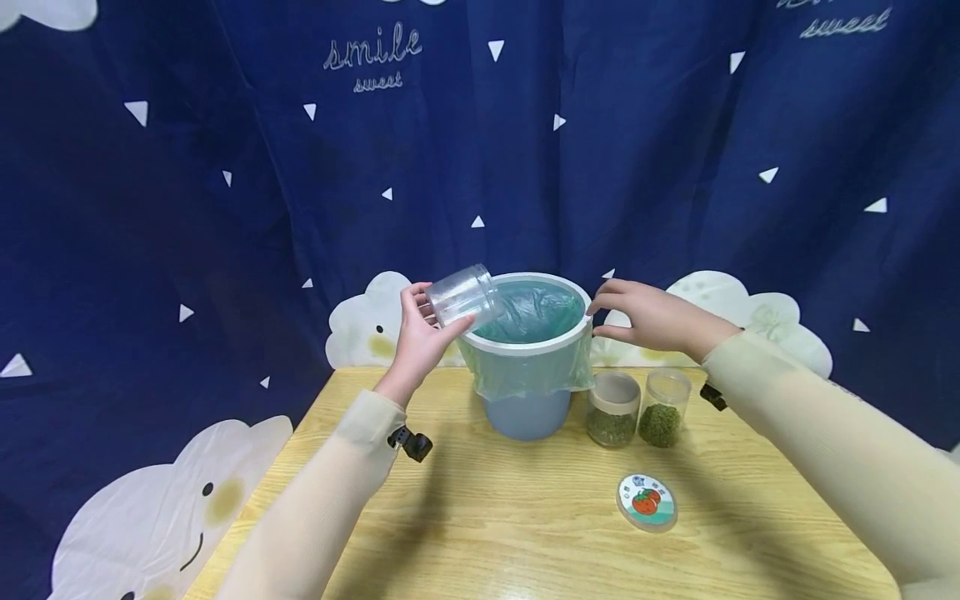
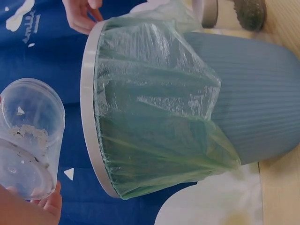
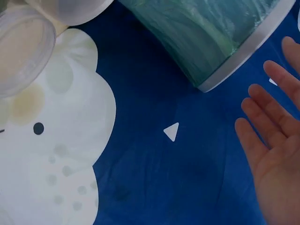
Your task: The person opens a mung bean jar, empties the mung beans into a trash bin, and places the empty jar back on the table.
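A clear plastic jar (image 1: pixel 459 296) lies tilted in my left hand (image 1: pixel 422 340), which grips it with fingers and thumb around its side. Its mouth points over the left rim of the blue trash bin (image 1: pixel 528 418). Bits of pale residue cling inside the jar (image 2: pixel 33 101) in the left wrist view. A green plastic bag (image 1: pixel 531 379) lines the bin and is folded down over its white rim. My right hand (image 1: pixel 651 317) is at the bin's right rim, fingertips close to it. In the right wrist view the right hand (image 3: pixel 276 145) shows straight, spread fingers.
Two jars stand right of the bin: a pale-collared jar (image 1: pixel 613 421) and a clear jar (image 1: pixel 662 421) with green contents. Nearer lies a round lid (image 1: pixel 647 502) with a tomato picture. All rest on the wooden table (image 1: pixel 480 517), before a blue curtain (image 1: pixel 450 183).
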Demonstrator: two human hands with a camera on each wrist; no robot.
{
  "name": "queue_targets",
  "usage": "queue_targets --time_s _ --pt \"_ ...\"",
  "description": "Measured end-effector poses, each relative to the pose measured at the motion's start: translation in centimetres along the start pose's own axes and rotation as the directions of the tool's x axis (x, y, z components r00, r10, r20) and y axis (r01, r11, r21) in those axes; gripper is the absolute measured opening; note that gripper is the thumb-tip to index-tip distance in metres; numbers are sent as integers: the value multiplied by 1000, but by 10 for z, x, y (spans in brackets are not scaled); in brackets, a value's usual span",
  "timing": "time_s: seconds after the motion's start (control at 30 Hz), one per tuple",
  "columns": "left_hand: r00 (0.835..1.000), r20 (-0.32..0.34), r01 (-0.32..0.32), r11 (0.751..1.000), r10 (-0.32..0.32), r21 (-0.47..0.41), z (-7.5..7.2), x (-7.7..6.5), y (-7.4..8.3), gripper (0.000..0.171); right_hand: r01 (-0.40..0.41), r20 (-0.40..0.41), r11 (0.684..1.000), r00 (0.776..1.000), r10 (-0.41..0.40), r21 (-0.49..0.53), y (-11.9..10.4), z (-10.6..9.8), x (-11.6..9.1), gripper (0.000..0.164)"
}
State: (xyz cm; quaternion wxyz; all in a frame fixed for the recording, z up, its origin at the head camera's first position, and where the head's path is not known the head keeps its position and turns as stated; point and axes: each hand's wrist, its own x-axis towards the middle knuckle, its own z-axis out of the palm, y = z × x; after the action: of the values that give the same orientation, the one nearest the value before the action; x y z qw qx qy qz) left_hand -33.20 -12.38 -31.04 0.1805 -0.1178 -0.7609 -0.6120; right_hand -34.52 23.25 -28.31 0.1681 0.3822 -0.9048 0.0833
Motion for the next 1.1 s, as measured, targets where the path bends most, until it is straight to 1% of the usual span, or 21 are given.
queue_targets --time_s 0.1,0.23,0.37,0.43,0.5,0.6,0.67,0.73,0.8,0.97,1.1 --pt "1000 10 6 998 -5 -63 0 -3 0 80 -31 -19 999 999 32 27 -2 -3 -9 24" --pt "1000 10 31 989 -30 -142 -2 -8 -1 79 -47 -80 997 995 52 56 -9 -9 -22 21" --pt "998 -16 64 984 -68 -167 -4 -15 -4 77 -72 -150 994 985 83 79 -17 -14 -34 18" --pt "997 -29 66 980 -72 -189 -6 -18 -7 75 -83 -178 993 979 97 85 -22 -17 -40 17" --pt "997 -47 54 976 -65 -212 -7 -21 -11 71 -82 -204 993 974 98 84 -26 -18 -47 17" --pt "996 -74 39 972 -57 -233 -9 -27 -16 64 -59 -243 996 967 72 62 -31 -17 -57 17" --pt "994 -85 40 970 -62 -241 -10 -31 -19 62 -41 -270 998 962 51 43 -33 -15 -64 17" --pt "994 -82 52 969 -74 -242 -13 -37 -22 62 -28 -293 999 956 35 29 -35 -13 -71 18" --pt "994 -68 65 970 -83 -233 -15 -42 -25 65 -27 -309 999 950 31 18 -37 -10 -78 20" --pt "995 -14 94 974 -99 -207 -20 -54 -37 76 -53 -324 999 945 54 12 -39 -3 -96 22" --pt "993 22 121 973 -119 -198 -22 -61 -48 70 -71 -324 997 943 75 24 -39 2 -109 23"
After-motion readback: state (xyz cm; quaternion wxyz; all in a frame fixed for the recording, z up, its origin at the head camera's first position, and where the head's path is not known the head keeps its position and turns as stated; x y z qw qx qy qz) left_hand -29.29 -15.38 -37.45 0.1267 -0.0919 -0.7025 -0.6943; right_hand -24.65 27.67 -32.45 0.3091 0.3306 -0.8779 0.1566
